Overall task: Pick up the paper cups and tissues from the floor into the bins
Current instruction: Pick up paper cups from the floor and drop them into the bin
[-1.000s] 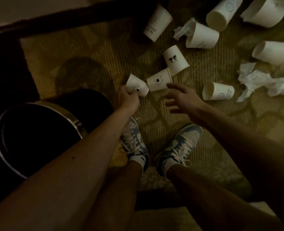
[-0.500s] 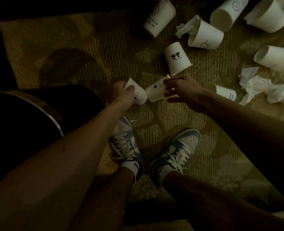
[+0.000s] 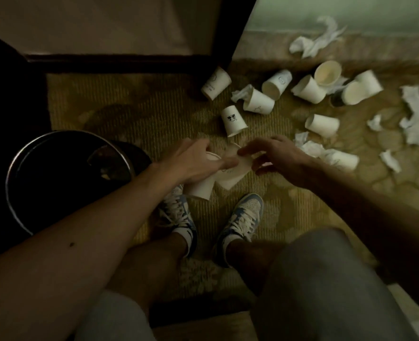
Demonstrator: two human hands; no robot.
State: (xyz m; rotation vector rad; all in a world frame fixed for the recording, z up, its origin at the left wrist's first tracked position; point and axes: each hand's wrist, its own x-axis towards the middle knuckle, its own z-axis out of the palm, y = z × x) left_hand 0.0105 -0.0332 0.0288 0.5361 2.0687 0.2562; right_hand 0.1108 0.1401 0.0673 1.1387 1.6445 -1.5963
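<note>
Paper cup (image 3: 200,187) in left grip (image 3: 193,161) (second cup (image 3: 230,175) in right grip (image 3: 277,156))

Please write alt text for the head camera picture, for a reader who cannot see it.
A person's left hand holds one paper cup and the right hand a second cup, over a carpet. A bin stands left; other cups and tissues lie beyond.

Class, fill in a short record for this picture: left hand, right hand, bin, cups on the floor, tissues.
left hand: grips the first cup
right hand: pinches the second cup, close beside the first
bin: black, on the person's left
loose cups: several lying on the carpet
tissues: crumpled, scattered among the cups
</note>
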